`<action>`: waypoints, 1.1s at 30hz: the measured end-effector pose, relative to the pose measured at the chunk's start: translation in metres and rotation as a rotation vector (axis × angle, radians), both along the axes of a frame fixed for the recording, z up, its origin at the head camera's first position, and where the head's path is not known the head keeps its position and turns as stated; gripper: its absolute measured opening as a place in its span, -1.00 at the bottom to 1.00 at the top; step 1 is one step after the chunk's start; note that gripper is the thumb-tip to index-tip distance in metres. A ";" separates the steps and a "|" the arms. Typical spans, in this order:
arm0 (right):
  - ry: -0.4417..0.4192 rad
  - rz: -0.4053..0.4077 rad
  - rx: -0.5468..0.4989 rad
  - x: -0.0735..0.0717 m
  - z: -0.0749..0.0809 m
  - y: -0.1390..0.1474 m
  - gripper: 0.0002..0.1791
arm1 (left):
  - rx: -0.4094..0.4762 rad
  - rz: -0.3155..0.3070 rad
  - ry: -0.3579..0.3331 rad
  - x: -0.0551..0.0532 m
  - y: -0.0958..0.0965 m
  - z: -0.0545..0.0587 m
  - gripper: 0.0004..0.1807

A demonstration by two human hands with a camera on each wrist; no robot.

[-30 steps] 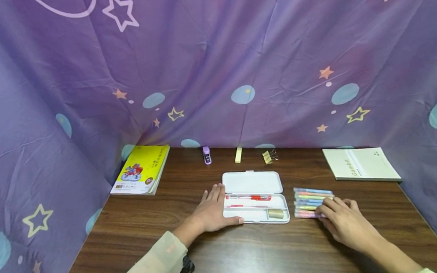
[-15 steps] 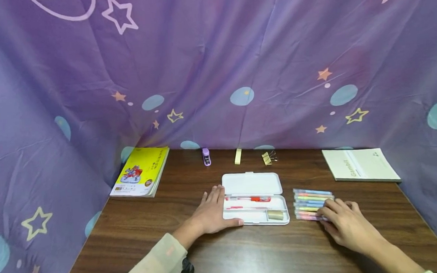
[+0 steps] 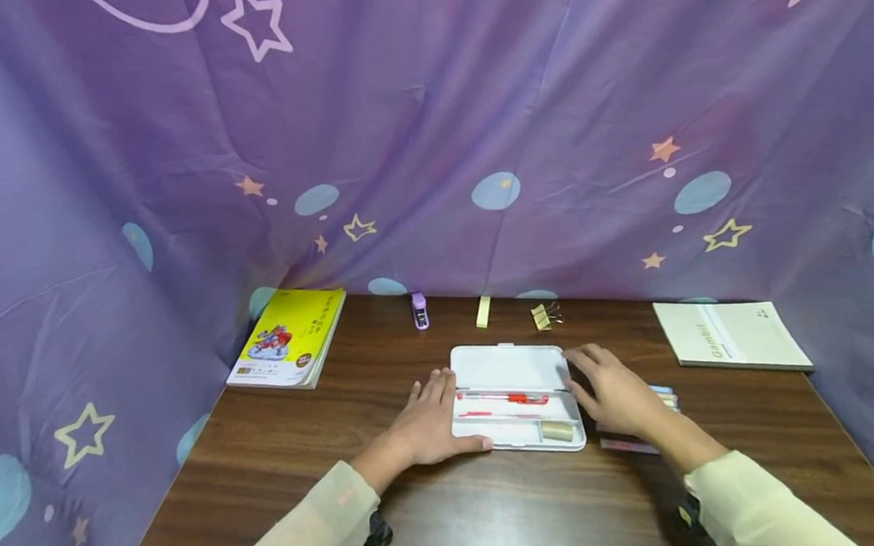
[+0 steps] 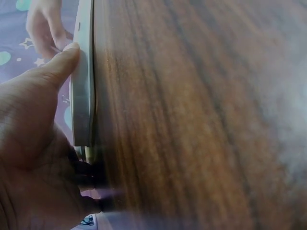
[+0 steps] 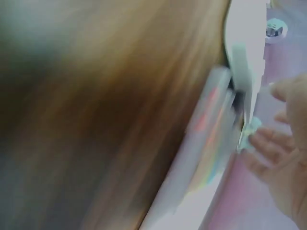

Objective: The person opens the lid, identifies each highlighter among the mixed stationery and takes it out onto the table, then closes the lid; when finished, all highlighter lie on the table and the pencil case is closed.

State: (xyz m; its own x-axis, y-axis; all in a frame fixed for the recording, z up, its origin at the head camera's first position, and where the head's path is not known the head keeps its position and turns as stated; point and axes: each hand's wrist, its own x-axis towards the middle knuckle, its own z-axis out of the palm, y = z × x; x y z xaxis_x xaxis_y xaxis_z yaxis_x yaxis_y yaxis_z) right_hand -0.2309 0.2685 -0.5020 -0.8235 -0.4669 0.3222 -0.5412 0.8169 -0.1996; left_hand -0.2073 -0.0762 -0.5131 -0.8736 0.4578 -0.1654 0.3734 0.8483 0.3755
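Note:
An open white pencil case (image 3: 488,368) lies mid-table with its lid tipped back. Inside are a red gel pen (image 3: 527,398), a thin red refill-like stick (image 3: 479,415) and a gold-beige block (image 3: 557,431) in the small compartment. My left hand (image 3: 431,424) rests against the case, fairly straight fingers along its left side and thumb (image 4: 67,62) at its front edge. Over the right side of the case hovers my right hand (image 3: 615,391), fingers apart and holding nothing visible. Partly hidden under that arm, a row of coloured pens (image 3: 630,446) lies right of the case.
At the back stand a purple stapler (image 3: 420,311), a pale yellow strip (image 3: 483,312) and binder clips (image 3: 546,316). A yellow book (image 3: 287,341) lies back left, a pale notebook (image 3: 734,337) back right. A purple curtain (image 3: 429,140) surrounds the wooden table (image 3: 497,520).
My right hand has left the row of pens and moved left and away from me to the right edge of the pencil case. The left hand has kept its place.

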 end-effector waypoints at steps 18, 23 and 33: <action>-0.044 -0.084 -0.124 -0.017 0.013 -0.026 -0.35 | 0.134 0.049 -0.018 -0.002 0.004 0.002 0.54; 0.061 -0.042 -0.122 -0.002 0.022 -0.025 -0.36 | 0.209 0.093 -0.010 -0.001 0.003 0.003 0.64; 0.134 0.107 -0.100 0.037 0.018 -0.027 -0.55 | 0.190 0.148 -0.028 0.005 0.003 0.002 0.60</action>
State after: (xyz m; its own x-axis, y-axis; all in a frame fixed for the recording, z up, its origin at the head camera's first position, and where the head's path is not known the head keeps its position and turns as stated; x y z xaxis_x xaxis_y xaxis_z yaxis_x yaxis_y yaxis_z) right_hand -0.1942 0.2415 -0.4839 -0.7173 -0.5094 0.4754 -0.6511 0.7329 -0.1973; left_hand -0.2022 -0.0731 -0.5108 -0.9299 0.3499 -0.1138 0.2372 0.8064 0.5417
